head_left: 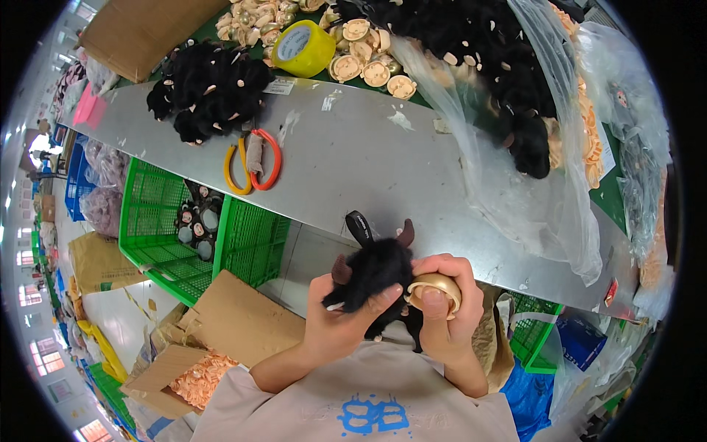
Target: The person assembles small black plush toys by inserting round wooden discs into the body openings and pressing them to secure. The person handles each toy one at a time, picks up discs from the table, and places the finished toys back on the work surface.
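Close to my body, my left hand (326, 322) is wrapped round a black plush toy (377, 267) with brown horns and a dark loop tag on top. My right hand (458, 318) grips a gold, cup-shaped plastic shell (440, 283), thumb pressed at its rim, right beside the plush. The shell's inner side is mostly hidden by my thumb. Both hands are over the near edge of the metal table (331, 184).
Scissors (275, 168) with yellow and red handles lie on the table. Beyond are black plush toys (206, 85), a yellow tape roll (317, 51), plastic shells (375, 72) and a clear bag (508, 199). Below left stand a green crate (247, 247) and a cardboard box (254, 317).
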A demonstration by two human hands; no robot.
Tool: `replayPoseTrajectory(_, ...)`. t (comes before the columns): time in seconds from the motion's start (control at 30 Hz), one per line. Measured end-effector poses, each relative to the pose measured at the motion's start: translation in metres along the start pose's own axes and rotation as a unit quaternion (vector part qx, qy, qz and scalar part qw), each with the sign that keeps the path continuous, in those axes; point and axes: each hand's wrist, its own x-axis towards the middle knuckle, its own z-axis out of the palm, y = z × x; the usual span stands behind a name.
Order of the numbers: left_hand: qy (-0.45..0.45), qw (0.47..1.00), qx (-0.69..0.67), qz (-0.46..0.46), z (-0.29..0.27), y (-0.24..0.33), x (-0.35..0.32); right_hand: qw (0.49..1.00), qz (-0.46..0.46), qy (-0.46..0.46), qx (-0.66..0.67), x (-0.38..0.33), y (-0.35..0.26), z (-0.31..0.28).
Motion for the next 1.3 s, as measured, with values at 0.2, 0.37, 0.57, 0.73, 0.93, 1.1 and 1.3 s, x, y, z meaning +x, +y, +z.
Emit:
replayPoseTrajectory(0.2,0.026,0.997,0.065,0.028,0.006,-0.007,0.004,0.977,-0.099,0.062,-0.176,0.007,0.024,0.01)
replayPoseTrajectory(0.37,0.086,0.996,0.022,0.0,0.007,-0.026,0.007,0.963,-0.142,0.098,-0.207,0.007,0.039,0.023)
replayPoseTrajectory(0.57,0.071,0.995,-0.039,-0.065,-0.002,-0.023,0.011,0.966,-0.205,-0.011,-0.155,0.015,0.047,0.008)
replayPoseTrajectory(0.73,0.07,0.992,-0.044,-0.1,-0.008,-0.03,0.008,0.955,-0.222,-0.042,-0.194,0.015,0.055,-0.002)
replayPoseTrajectory(0.93,0.042,0.989,-0.033,-0.135,-0.012,-0.039,0.005,0.951,-0.214,0.007,-0.225,0.013,0.063,0.002)
replayPoseTrajectory(1.1,0.086,0.976,-0.033,-0.195,-0.016,-0.042,0.0,0.967,-0.202,0.007,-0.155,0.013,0.058,-0.004)
replayPoseTrajectory(1.3,0.013,0.983,-0.105,-0.15,-0.026,-0.036,0.002,0.994,-0.094,0.044,0.041,0.002,0.05,0.001)
